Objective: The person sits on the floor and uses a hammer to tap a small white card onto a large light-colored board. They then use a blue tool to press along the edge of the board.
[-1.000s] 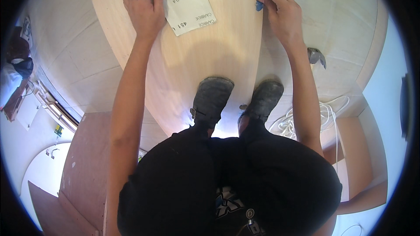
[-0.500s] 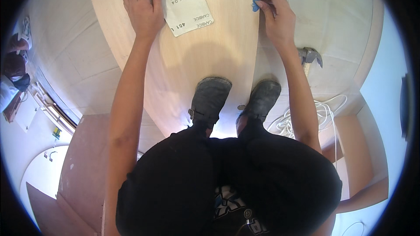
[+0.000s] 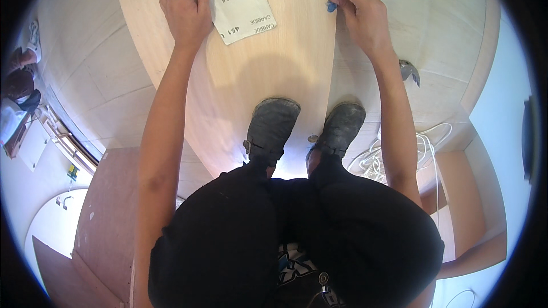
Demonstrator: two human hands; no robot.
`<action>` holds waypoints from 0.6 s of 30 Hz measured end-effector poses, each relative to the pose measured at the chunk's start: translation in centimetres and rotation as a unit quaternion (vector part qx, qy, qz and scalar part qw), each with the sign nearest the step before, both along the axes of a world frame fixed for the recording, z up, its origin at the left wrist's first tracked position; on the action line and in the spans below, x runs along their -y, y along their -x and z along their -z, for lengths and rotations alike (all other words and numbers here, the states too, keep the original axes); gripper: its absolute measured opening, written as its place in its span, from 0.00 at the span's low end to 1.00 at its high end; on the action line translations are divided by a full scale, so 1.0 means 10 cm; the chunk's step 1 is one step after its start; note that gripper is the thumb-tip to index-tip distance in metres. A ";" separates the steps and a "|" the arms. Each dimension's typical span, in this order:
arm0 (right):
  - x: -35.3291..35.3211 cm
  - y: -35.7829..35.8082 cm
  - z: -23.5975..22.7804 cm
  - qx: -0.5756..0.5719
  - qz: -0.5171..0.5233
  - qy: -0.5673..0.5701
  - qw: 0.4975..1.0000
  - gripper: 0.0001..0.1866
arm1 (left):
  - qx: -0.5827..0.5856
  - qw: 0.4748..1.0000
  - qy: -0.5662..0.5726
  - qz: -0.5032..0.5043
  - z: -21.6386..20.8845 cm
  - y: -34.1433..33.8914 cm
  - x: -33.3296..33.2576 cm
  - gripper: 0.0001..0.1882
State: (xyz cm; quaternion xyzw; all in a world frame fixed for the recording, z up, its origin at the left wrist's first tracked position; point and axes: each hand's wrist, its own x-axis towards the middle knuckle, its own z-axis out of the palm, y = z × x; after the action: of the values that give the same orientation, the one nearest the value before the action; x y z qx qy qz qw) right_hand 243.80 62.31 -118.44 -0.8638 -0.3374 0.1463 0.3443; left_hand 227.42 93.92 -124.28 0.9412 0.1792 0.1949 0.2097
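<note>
A long pale wooden board point(image 3: 285, 60) lies on the floor under my shoes. On its far part rests a sheet of sandpaper point(image 3: 245, 8), its pale printed back facing up. My left hand point(image 3: 188, 11) is at the sheet's left edge, with fingers curled and closed around something small and greyish that I cannot make out. Over the board's right edge, my right hand point(image 3: 361, 17) pinches a small crumpled blue piece point(image 3: 332, 5) between thumb and fingers. Its material is too small to tell.
Beside my right forearm lies a claw hammer point(image 3: 409, 73), its handle hidden by the arm. White cable point(image 3: 371, 162) is coiled nearer me on the right, by an open wooden box frame point(image 3: 465, 194). A reddish-brown panel point(image 3: 108, 217) stands at the lower left.
My right hand has shifted slightly up and left with the blue piece, and my right forearm now covers the hammer's handle. My left hand stays almost in place.
</note>
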 end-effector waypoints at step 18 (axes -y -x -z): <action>0.13 0.07 0.35 -0.022 0.027 -0.041 0.999 0.09 | -0.004 1.000 0.006 -0.010 0.00 0.01 -0.01 0.15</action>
State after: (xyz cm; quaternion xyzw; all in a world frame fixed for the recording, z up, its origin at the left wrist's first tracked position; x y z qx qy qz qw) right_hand 243.15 60.99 -121.91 -0.8543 -0.3124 0.1416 0.3906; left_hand 227.34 93.98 -124.32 0.9388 0.1908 0.1924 0.2125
